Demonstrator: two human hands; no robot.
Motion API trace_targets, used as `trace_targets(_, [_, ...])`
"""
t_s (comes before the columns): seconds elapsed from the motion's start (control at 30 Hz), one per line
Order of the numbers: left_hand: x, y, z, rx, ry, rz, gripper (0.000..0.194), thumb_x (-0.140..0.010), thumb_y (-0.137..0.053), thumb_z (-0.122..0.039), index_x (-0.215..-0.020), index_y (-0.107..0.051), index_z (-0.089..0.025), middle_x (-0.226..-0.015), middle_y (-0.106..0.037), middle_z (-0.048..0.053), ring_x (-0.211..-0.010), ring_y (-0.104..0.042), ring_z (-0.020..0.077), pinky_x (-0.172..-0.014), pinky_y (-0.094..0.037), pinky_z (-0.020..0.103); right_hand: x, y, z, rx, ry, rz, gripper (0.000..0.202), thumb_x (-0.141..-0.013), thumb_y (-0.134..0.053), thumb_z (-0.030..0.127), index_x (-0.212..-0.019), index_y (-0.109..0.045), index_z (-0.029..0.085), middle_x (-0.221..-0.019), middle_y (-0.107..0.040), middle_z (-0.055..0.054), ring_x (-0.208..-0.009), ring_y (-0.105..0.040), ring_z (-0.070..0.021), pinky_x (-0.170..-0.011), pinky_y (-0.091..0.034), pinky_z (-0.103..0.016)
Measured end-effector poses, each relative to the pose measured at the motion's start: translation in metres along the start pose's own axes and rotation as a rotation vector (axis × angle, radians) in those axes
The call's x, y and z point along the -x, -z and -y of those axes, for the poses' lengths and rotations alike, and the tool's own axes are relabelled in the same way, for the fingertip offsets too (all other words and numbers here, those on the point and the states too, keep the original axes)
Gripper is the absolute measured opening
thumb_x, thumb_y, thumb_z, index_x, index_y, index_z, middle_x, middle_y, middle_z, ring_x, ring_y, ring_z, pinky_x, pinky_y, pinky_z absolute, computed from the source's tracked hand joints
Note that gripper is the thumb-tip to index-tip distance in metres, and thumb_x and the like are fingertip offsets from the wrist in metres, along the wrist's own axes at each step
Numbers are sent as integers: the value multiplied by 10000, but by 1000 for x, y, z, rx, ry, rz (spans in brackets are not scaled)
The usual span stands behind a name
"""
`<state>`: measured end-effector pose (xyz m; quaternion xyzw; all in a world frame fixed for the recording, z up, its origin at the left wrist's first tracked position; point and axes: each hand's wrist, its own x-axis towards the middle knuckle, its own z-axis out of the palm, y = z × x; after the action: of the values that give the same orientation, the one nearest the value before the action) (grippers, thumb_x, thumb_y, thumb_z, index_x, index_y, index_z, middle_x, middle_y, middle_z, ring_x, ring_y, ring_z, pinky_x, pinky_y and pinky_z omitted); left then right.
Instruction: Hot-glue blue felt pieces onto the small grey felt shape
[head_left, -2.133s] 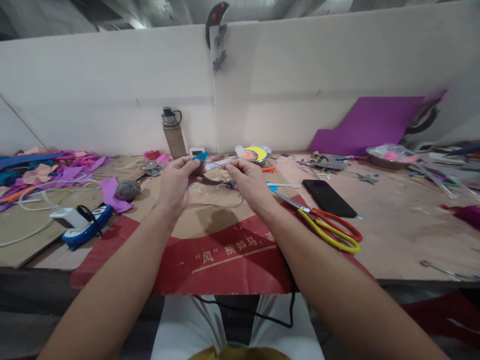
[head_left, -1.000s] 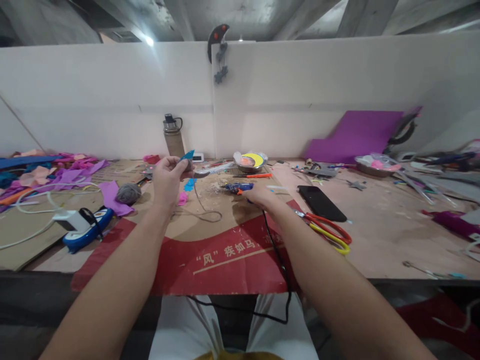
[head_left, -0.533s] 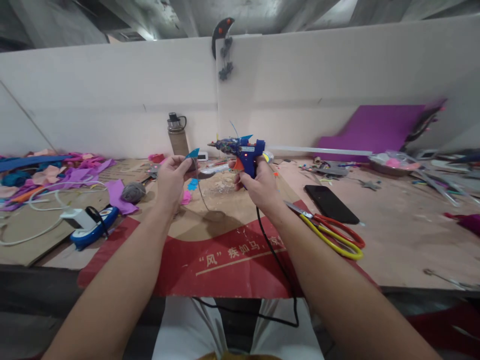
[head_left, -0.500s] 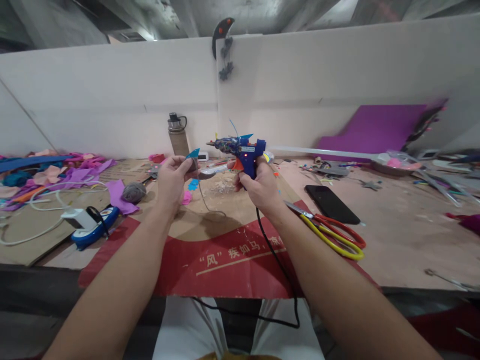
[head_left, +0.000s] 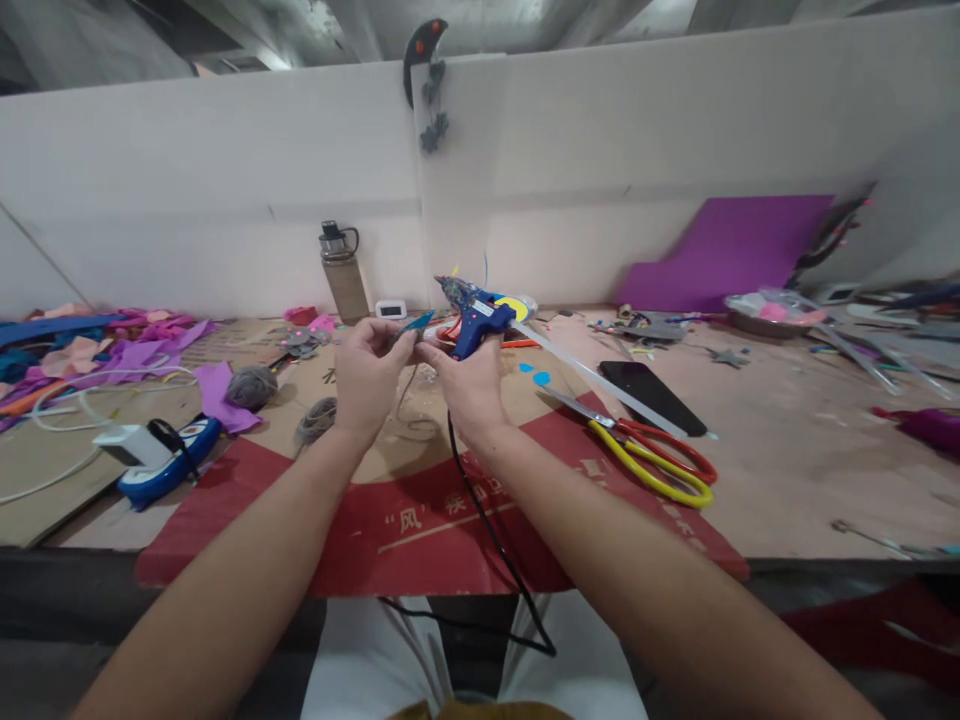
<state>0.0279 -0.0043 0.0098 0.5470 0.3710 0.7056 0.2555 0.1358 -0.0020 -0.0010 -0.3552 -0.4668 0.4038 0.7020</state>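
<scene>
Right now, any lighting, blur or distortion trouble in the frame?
Head view: wide-angle stretch, forearms swell toward the bottom corners; light dim and flat, brighter patches at the ceiling; wall greys toward the right edge; teal piece in the left hand is soft, as is the glue gun; phone reads nearly black.

Blue glue gun [head_left: 475,322], nozzle raised; teal piece [head_left: 418,322] just beside.

Your left hand [head_left: 367,378] hides part of the blue piece [head_left: 418,322]; your right hand [head_left: 471,388] covers the glue gun's [head_left: 480,320] lower handle; the bottom edge crops your forearms [head_left: 247,560].
</scene>
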Motion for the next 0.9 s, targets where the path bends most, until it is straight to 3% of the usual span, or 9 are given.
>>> trace_targets(0.13, [4, -6, 3, 81, 56, 45, 190, -717, -773, -289, -772, -620, -192, -753, -685, 11, -691, -675, 156, -669, -596, 308, -5, 2, -2, 75, 18, -76, 603, -683, -741, 265, -1173, -396, 205, -1056, -660, -69, -904, -680, -156, -821, -556, -278])
trace_targets(0.33, [5, -7, -2, 198, 197, 71, 211, -677, -785, -286, -766, -625, -180, -767, -683, 22, -727, -682, 171, -680, -607, 334, -8, 6, 1, 148, 14, -92, 520, -713, -660, 231, -1168, -412, 191, -1057, -650, -74, -902, -660, -147, -825, -541, -272])
trace_targets(0.5, [5, -5, -6, 235, 219, 119, 196, -681, -767, -280, -758, -623, -173, -785, -672, 22, -782, -694, 187, -723, -611, 357, -8, 7, 2, 152, -13, -101, 530, -705, -679, 250, -1172, -437, 187, -1038, -649, -67, -895, -651, -162, -826, -540, -296])
trace_targets(0.67, [-1, 0, -7, 241, 237, 66, 194, -703, -746, -264, -764, -588, -170, -776, -673, 20, -759, -710, 184, -732, -609, 352, -7, 13, -3, 147, 9, 4, 406, -833, -597, 366, -1170, -431, 215, -1058, -628, -77, -887, -642, -167, -783, -546, -312])
trace_targets(0.77, [-7, 7, -8, 255, 233, 21, 186, -721, -730, -246, -779, -571, -172, -764, -679, 16, -756, -720, 186, -722, -605, 338, -2, 19, 2, 101, 18, 61, 291, -910, -488, 439, -1102, -433, 227, -962, -618, -59, -722, -597, -139, -663, -530, -290])
trace_targets(0.9, [-16, 18, -6, 289, 179, -43, 179, -741, -718, -251, -795, -564, -179, -777, -706, 19, -752, -723, 178, -722, -605, 333, 9, 25, 15, 66, 105, 161, 230, -918, -485, 434, -1019, -436, 234, -863, -587, -21, -608, -502, -115, -584, -472, -270])
